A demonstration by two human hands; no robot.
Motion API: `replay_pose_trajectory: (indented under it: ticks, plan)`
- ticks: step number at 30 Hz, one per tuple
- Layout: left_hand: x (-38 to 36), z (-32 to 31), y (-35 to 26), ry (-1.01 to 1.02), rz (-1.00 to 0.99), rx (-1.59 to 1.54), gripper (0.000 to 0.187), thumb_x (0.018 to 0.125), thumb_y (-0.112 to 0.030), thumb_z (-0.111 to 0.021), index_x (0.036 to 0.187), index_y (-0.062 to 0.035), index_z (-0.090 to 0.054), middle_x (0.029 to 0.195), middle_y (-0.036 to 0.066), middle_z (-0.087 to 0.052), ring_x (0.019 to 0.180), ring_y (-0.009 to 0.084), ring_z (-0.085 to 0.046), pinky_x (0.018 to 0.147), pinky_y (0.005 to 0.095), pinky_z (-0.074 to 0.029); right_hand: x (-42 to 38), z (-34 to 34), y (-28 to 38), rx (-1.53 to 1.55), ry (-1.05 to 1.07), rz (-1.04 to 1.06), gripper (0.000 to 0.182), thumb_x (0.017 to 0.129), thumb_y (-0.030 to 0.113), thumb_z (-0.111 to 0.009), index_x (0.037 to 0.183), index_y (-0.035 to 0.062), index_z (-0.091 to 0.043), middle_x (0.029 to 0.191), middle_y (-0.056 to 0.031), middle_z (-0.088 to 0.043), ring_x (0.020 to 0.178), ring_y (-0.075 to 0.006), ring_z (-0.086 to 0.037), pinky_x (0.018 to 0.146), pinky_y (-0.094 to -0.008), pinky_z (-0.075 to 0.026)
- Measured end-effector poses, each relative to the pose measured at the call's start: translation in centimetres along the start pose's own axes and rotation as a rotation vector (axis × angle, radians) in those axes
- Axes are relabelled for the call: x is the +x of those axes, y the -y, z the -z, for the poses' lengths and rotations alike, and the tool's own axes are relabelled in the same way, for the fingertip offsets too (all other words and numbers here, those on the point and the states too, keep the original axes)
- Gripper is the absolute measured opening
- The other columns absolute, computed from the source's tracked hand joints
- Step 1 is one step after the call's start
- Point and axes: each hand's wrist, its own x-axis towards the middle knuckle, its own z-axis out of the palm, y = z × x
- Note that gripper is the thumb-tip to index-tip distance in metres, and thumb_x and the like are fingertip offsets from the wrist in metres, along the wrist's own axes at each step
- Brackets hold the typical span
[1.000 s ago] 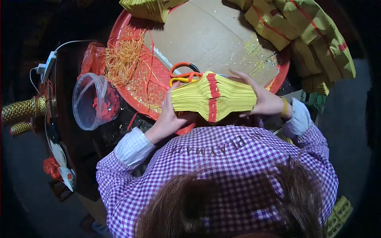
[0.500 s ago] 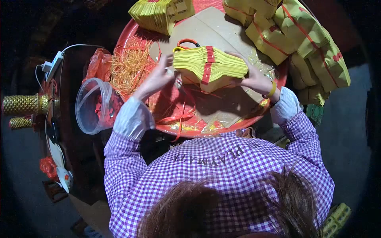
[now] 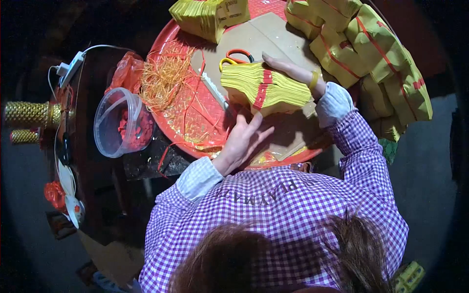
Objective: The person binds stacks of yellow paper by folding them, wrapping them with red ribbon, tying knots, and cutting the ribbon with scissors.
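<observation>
A thick bundle of folded yellow paper (image 3: 288, 92), with a red band across its middle, sits tilted over the cardboard sheet (image 3: 266, 36). My right hand (image 3: 291, 72) wraps its far right side, fingers stretched along the far edge, the thumb hidden. Below the near edge is my left hand (image 3: 243, 140), palm up with fingers spread, its fingertips right at the paper. Scissors (image 3: 238, 52) with orange and yellow handles lie just behind the bundle. Thin red ribbon strips (image 3: 198, 105) trail to the left of it.
The round red tray (image 3: 168, 115) carries a heap of orange-yellow strands (image 3: 166, 75) at left. More yellow paper bundles (image 3: 376, 46) pile up at right, and another stack (image 3: 210, 17) stands at the back. A clear plastic tub (image 3: 110, 124) with red pieces stands left of the tray.
My left hand has left the bundle's left end and moved down and right, fingers spreading. My right hand has slid over the far side. The bundle has shifted slightly right and tilted.
</observation>
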Motion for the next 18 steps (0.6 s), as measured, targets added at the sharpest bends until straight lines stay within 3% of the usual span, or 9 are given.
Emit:
replay_pose_trajectory:
  ticks: [2,4,7,9,10,12,14,15,18]
  plan:
    - [0.4,-0.5,-0.5,-0.016,-0.256,-0.015,0.041,0.093,-0.026,-0.051,0.124,-0.0044,-0.035,0.110,0.011,-0.051,0.079,0.0157,-0.056,0.070,0.0275,-0.049,-0.5,-1.0,-0.4,-0.103,-0.089,0.007,0.057,0.092,0.048,-0.039,0.119,-0.0010,-0.051,0.109,-0.0133,-0.057,0.093,-0.0197,-0.057,0.087,-0.0284,-0.043]
    - [-0.3,-1.0,-2.4,-0.077,-0.310,0.241,0.036,0.096,-0.025,-0.046,0.121,-0.0008,-0.041,0.098,0.005,-0.055,0.067,0.0094,-0.053,0.062,0.0201,-0.047,-2.0,-2.0,-1.8,0.031,-0.252,0.063,0.053,0.091,0.044,-0.046,0.117,-0.0012,-0.051,0.099,-0.0086,-0.059,0.081,-0.0177,-0.057,0.078,-0.0275,-0.045]
    - [0.8,1.1,-4.9,-0.095,-0.425,0.506,0.029,0.096,-0.021,-0.043,0.117,-0.0021,-0.048,0.086,0.001,-0.056,0.063,0.0059,-0.047,0.055,0.0174,-0.040,-6.8,-4.1,-4.0,0.011,-0.471,0.133,0.050,0.090,0.038,-0.050,0.123,0.0003,-0.045,0.107,-0.0073,-0.057,0.088,-0.0151,-0.055,0.078,-0.0261,-0.044]
    - [2.6,2.0,-6.2,-0.071,-0.445,0.466,0.022,0.094,-0.016,-0.045,0.108,-0.0024,-0.054,0.075,-0.001,-0.055,0.059,0.0042,-0.044,0.050,0.0172,-0.035,-10.6,-5.6,-5.6,0.270,-0.341,-0.177,0.051,0.091,0.033,-0.050,0.130,0.0025,-0.037,0.121,-0.0083,-0.049,0.099,-0.0136,-0.051,0.084,-0.0273,-0.042]
    - [3.4,2.9,-6.6,-0.075,-0.442,0.462,0.022,0.094,-0.016,-0.045,0.108,-0.0024,-0.054,0.075,-0.001,-0.055,0.059,0.0042,-0.044,0.050,0.0172,-0.035,-12.1,-6.4,-5.2,0.432,-0.039,-0.312,0.056,0.091,0.030,-0.050,0.136,0.0034,-0.030,0.130,-0.0116,-0.041,0.107,-0.0149,-0.047,0.087,-0.0272,-0.039]
    - [4.8,4.4,-7.2,0.144,-0.199,0.669,0.015,0.090,-0.011,-0.048,0.098,-0.0017,-0.057,0.073,-0.001,-0.055,0.058,0.0041,-0.044,0.049,0.0168,-0.034,-14.1,-10.4,-4.4,0.314,-0.268,-0.264,0.052,0.090,0.027,-0.052,0.133,0.0031,-0.033,0.115,-0.0112,-0.054,0.088,-0.0137,-0.055,0.073,-0.0235,-0.044]
    - [5.2,4.2,-7.5,0.181,-0.184,0.717,0.013,0.090,-0.010,-0.049,0.096,-0.0018,-0.057,0.072,-0.001,-0.055,0.057,0.0042,-0.044,0.049,0.0168,-0.034,-15.2,-8.2,-4.3,-0.103,-0.087,-0.343,0.041,0.090,0.024,-0.050,0.124,0.0027,-0.046,0.094,-0.0069,-0.062,0.072,-0.0116,-0.056,0.063,-0.0200,-0.043]
    - [5.2,4.0,-7.5,0.215,-0.172,0.765,0.011,0.089,-0.009,-0.050,0.093,-0.0018,-0.057,0.071,-0.001,-0.055,0.057,0.0042,-0.045,0.049,0.0168,-0.034,-15.5,-6.5,-4.4,-0.099,-0.090,-0.345,0.041,0.090,0.024,-0.050,0.124,0.0027,-0.046,0.094,-0.0069,-0.062,0.072,-0.0116,-0.056,0.063,-0.0200,-0.043]
    - [5.1,3.7,-7.5,0.284,-0.151,0.861,0.009,0.088,-0.007,-0.051,0.087,-0.0020,-0.058,0.070,-0.001,-0.055,0.057,0.0044,-0.045,0.049,0.0168,-0.034,-13.5,-2.0,-3.9,-0.282,-0.207,-0.387,0.028,0.090,0.025,-0.050,0.101,0.0017,-0.061,0.077,-0.0019,-0.061,0.062,-0.0089,-0.052,0.058,-0.0187,-0.041]
